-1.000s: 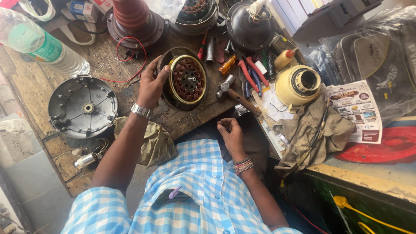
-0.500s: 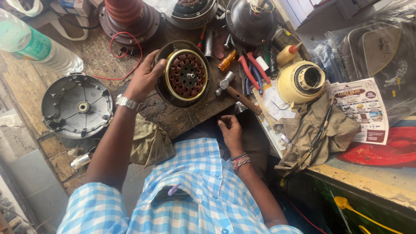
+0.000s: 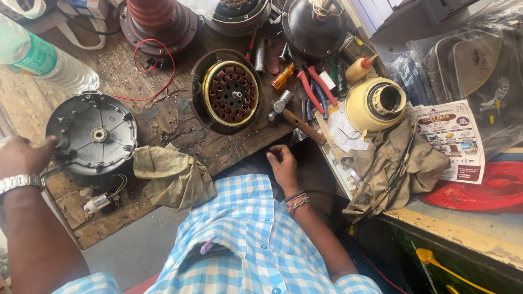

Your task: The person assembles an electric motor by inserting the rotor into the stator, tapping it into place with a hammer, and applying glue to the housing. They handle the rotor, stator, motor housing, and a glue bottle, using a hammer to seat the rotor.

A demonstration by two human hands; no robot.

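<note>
Single head-worn camera, looked steeply down over the wearer's chest, faced a cluttered wooden workbench [image 3: 163, 117] at close range, left hand [image 3: 22, 155] cropped at frame edge, no second view shared.

repair workshop: motor stator [image 3: 231, 93], hammer [image 3: 294, 117]

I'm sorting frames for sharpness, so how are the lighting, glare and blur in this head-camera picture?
Head view: even daylight with soft shadows; the motor stator and hammer are sharp; the left hand at the picture's edge is slightly soft beside the grey cover; mild glare on the plastic bottle and the wrapped bag; edges bow a little from the wide lens.
</note>
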